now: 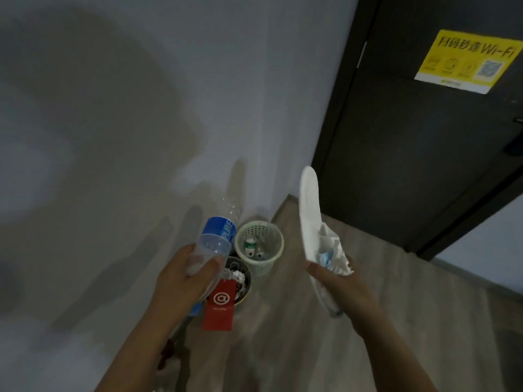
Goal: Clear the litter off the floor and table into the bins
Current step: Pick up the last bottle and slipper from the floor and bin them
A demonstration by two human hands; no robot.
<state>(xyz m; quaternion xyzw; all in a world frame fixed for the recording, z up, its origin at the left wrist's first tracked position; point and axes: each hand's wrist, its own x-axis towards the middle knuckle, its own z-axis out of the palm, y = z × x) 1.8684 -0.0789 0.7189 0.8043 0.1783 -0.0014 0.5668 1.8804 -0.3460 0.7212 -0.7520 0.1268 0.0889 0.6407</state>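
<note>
Two bare forearms reach in from the near edge toward the corner where the wall meets a dark door (410, 165). The left grip (184, 275) is raised over the bins, palm turned right. It is clenched around the base of a clear plastic bottle (218, 236), thumb laid across the near side. The bottle tilts with its neck up and away toward the wall. Its blue label shows white letters reading "PURE"; the rest is cut off by the curve.

The right grip (336, 284) sits far right of the bins at about the same height. It grasps the lower edge of a white paper plate (310, 216) that stands almost upright on its rim. Crumpled white tissue (335, 250) with a blue scrap is pinched against the plate's right face. Something clear hangs under this grip; I cannot tell what it is.

On the wooden floor (382, 278), a pale green perforated bin (268, 264) stands against the wall with small bottles inside, one green-labelled. Just near-left of it is a dark round bin (245, 275) holding white scraps. A red paper bag (219, 304) overlaps that bin's near side and bears a white "@" mark over print too small to read.

A yellow sticker (467, 62) on the door reads "Wi-Fi" beside blurred characters and a QR code.
</note>
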